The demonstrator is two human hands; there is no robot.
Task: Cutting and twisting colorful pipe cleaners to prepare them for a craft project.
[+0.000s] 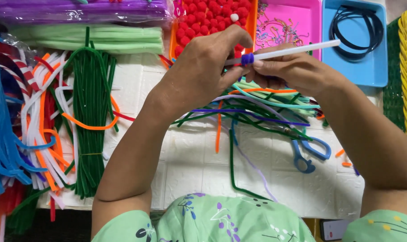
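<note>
Behind the left hand [203,71], the near end of the thin white plastic stick [297,50] is hidden, as are most of that hand's fingertips. The small blue fuzzy coil [247,58] on the stick is too small to read; it is probably wound pipe cleaner. Beneath the right hand [297,71], the loose tangle of coloured pipe cleaners [257,112] is partly covered. Above the grip, the orange plastic tray of red pompoms [253,22] is cut off by the top edge.

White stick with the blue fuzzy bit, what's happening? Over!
Left hand and right hand both pinch the white stick. Blue pipe cleaner coiled around it. Loose pipe cleaners and scissors lie below.
</note>
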